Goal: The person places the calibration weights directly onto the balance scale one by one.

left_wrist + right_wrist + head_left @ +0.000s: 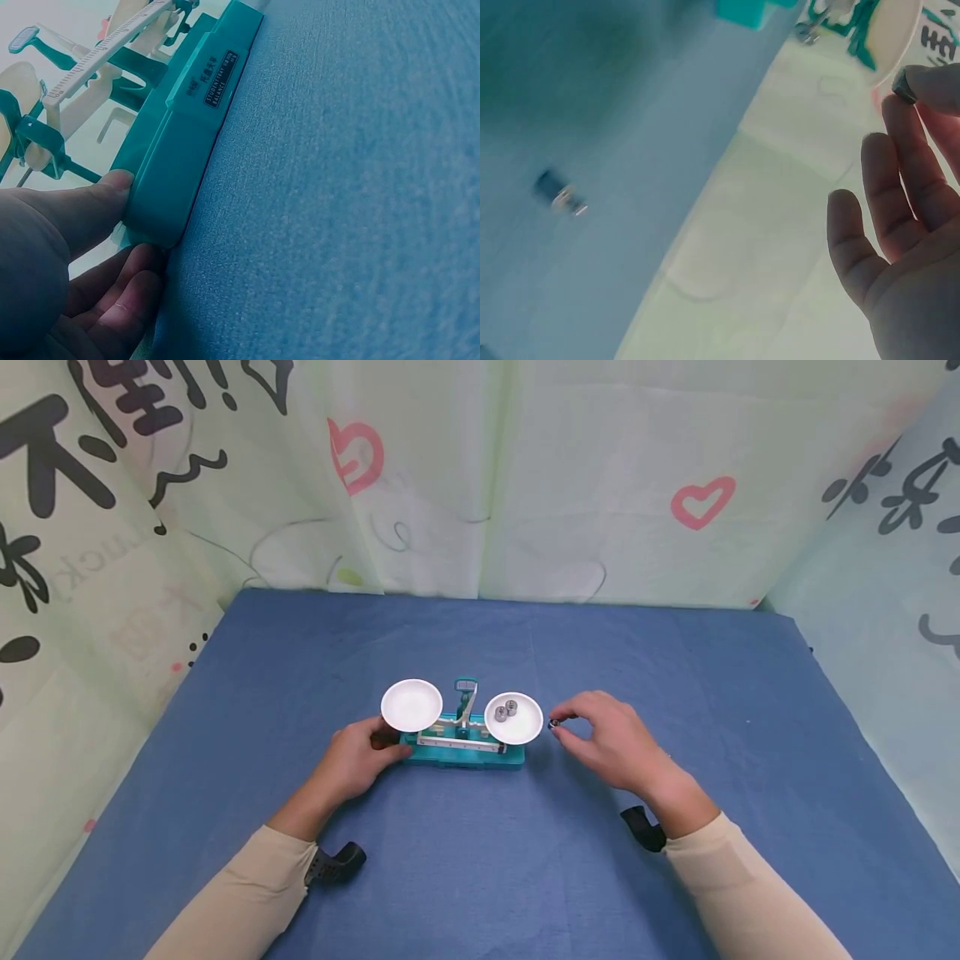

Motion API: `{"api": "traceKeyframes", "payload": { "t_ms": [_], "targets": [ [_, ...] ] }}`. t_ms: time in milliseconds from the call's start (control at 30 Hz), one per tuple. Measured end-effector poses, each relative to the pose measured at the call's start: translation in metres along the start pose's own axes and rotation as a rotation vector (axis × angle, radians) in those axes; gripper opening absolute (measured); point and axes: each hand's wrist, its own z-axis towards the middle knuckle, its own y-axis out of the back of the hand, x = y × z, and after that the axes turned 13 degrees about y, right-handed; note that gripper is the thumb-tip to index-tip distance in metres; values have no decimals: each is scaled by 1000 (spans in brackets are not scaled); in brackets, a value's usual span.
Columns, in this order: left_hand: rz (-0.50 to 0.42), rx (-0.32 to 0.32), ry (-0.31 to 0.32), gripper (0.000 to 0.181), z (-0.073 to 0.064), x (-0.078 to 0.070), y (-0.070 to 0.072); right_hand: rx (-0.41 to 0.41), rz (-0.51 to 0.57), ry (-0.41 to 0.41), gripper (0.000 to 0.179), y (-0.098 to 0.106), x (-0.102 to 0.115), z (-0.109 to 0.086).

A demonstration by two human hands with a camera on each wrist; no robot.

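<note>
A teal balance scale [463,752] stands on the blue cloth, its lettered base [180,150] large in the left wrist view. My left hand [362,758] grips the left end of that base, thumb on one side and fingers at the other. The left white pan [412,705] holds nothing. Two small grey metal nuts [506,710] lie in the right white pan [525,727]. Just right of that pan, my right hand [611,739] pinches another small metal nut [904,86] between thumb and index finger, apart from the pan. Its other fingers are spread in the right wrist view.
A small shiny metal piece [566,199] lies on the cloth in the right wrist view, blurred. Printed pale curtains [585,485] hang behind and at both sides of the blue table [450,877].
</note>
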Motion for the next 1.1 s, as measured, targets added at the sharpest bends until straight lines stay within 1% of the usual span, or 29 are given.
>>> {"api": "traceKeyframes", "payload": {
  "t_ms": [167,367,467,700,933,1100],
  "targets": [
    [-2,-8,-2,36,0,1,-1,-20,29,45,15,-5,9,14],
    [-1,-16,-10,36,1,2,-2,30,4,76,14,-12,16,27],
    [-2,-16,-12,36,1,2,-2,50,-18,72,13,-16,18,31],
    [-14,-13,-15,37,1,1,-2,56,-85,71,10,-20,22,38],
    [-13,-12,-19,37,1,1,-1,77,-163,39,9,-22,27,41],
    [-16,-13,-24,36,0,1,0,79,-184,35,8,-22,28,42]
  ]
}}
